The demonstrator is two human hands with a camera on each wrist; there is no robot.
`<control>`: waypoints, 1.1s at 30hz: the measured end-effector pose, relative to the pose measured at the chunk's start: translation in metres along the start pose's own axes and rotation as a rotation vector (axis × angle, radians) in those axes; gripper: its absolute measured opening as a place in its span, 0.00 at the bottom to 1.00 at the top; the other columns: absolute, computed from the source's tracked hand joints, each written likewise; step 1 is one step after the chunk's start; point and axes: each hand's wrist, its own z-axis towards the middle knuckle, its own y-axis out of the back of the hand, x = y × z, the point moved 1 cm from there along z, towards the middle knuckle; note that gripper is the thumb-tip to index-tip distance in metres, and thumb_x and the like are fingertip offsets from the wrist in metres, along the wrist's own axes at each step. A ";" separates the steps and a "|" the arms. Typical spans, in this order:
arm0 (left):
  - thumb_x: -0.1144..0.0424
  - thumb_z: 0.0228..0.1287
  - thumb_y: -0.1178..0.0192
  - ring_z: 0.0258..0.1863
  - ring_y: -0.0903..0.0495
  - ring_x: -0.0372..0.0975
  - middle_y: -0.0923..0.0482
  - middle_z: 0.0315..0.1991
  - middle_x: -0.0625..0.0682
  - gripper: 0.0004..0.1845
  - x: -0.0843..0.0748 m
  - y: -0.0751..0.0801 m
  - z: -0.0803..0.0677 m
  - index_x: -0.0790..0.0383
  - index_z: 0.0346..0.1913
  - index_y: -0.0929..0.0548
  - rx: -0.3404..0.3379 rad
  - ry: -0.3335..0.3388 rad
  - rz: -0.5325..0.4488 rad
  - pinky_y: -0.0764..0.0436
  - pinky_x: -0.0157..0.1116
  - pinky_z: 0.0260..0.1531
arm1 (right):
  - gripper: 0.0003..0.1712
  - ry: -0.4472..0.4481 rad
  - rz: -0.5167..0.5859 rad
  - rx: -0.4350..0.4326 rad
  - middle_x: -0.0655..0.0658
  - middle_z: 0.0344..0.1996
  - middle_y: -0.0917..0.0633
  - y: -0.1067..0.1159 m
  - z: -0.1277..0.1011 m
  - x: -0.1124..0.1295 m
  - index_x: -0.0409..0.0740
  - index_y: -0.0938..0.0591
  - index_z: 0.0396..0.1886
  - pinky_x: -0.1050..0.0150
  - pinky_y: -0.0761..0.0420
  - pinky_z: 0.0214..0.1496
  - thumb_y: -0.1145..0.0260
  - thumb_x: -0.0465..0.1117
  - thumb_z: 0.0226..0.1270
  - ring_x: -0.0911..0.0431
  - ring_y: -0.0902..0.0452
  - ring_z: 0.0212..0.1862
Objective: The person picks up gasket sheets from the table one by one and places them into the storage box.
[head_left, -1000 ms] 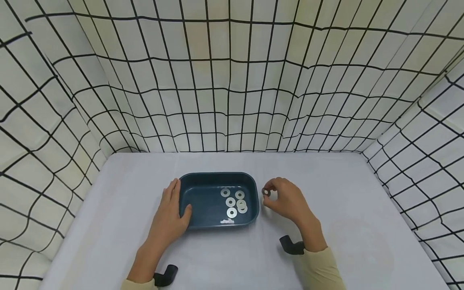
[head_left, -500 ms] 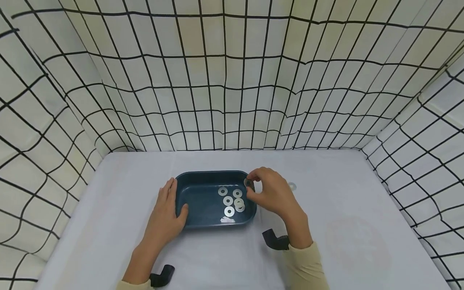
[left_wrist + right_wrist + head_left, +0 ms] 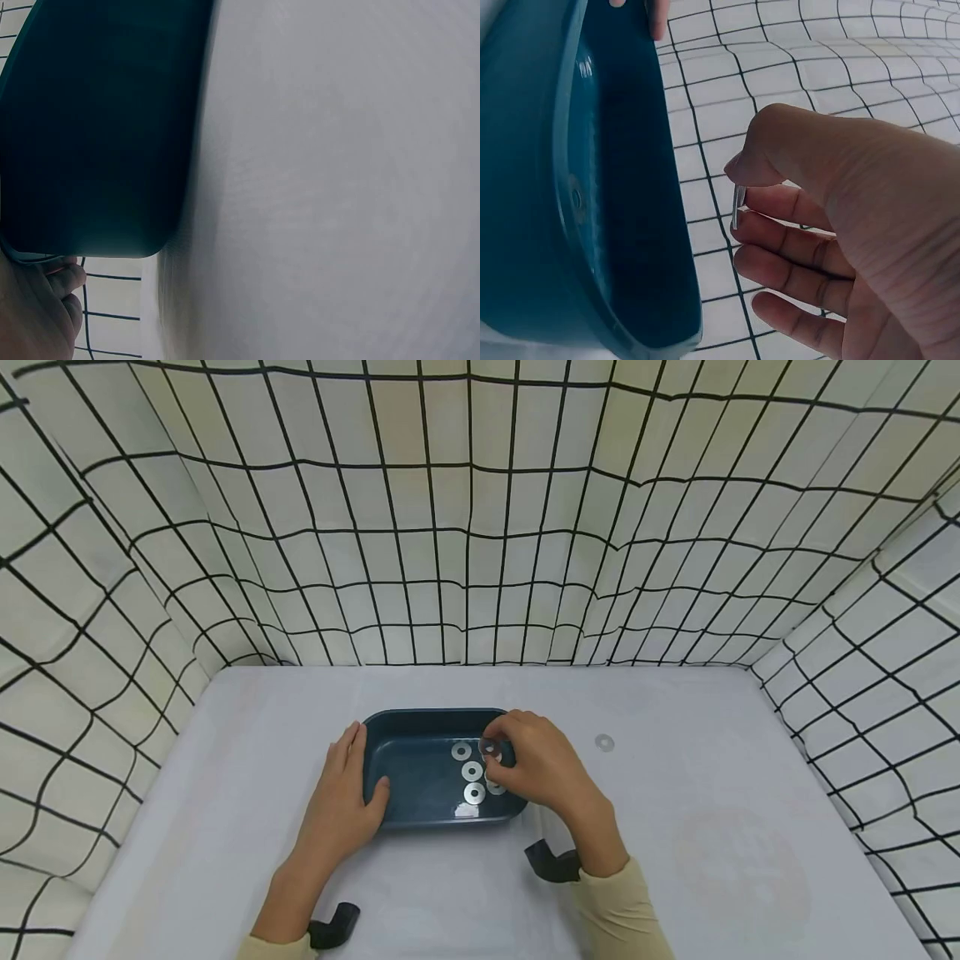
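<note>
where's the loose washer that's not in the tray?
Head view: the lone washer lies flat on the white table, right of the blue tray and beyond the right hand, touching neither.

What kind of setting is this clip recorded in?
Probably a staged recording booth, not a home or workshop: grid-patterned cloth walls enclose a plain white table on three sides. On it, only a dark blue tray of washers and one loose washer.
</note>
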 end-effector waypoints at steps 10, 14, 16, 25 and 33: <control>0.61 0.75 0.42 0.85 0.51 0.66 0.53 0.86 0.67 0.44 0.001 0.001 0.000 0.70 0.85 0.51 0.017 0.017 0.004 0.44 0.65 0.82 | 0.13 0.053 -0.017 0.034 0.50 0.44 0.10 -0.007 0.005 0.014 0.46 0.11 0.48 0.58 0.13 0.53 0.25 0.40 0.64 0.55 0.15 0.47; 0.61 0.75 0.42 0.85 0.50 0.65 0.53 0.86 0.66 0.44 0.000 0.002 0.000 0.70 0.85 0.52 0.020 0.021 0.010 0.44 0.64 0.83 | 0.12 0.078 -0.047 0.031 0.50 0.42 0.11 -0.009 0.005 0.020 0.46 0.11 0.48 0.60 0.14 0.50 0.25 0.40 0.64 0.57 0.17 0.45; 0.61 0.75 0.42 0.85 0.50 0.65 0.53 0.86 0.66 0.44 0.000 0.002 0.000 0.70 0.85 0.52 0.023 0.021 0.011 0.44 0.64 0.83 | 0.12 0.098 -0.067 0.022 0.51 0.41 0.11 -0.008 0.004 0.023 0.47 0.11 0.47 0.61 0.14 0.48 0.24 0.40 0.64 0.59 0.18 0.45; 0.60 0.75 0.42 0.85 0.50 0.66 0.53 0.86 0.67 0.44 -0.001 0.001 0.001 0.71 0.85 0.51 0.025 0.023 0.015 0.46 0.63 0.84 | 0.12 0.183 -0.100 -0.019 0.53 0.42 0.12 -0.007 0.002 0.030 0.48 0.10 0.47 0.61 0.14 0.46 0.25 0.41 0.64 0.58 0.18 0.44; 0.60 0.75 0.42 0.85 0.50 0.65 0.53 0.86 0.66 0.44 -0.001 0.001 0.000 0.70 0.85 0.51 0.026 0.027 0.024 0.46 0.62 0.84 | 0.13 0.222 -0.099 -0.059 0.51 0.43 0.11 -0.007 0.004 0.033 0.48 0.11 0.48 0.61 0.13 0.50 0.25 0.40 0.63 0.57 0.16 0.46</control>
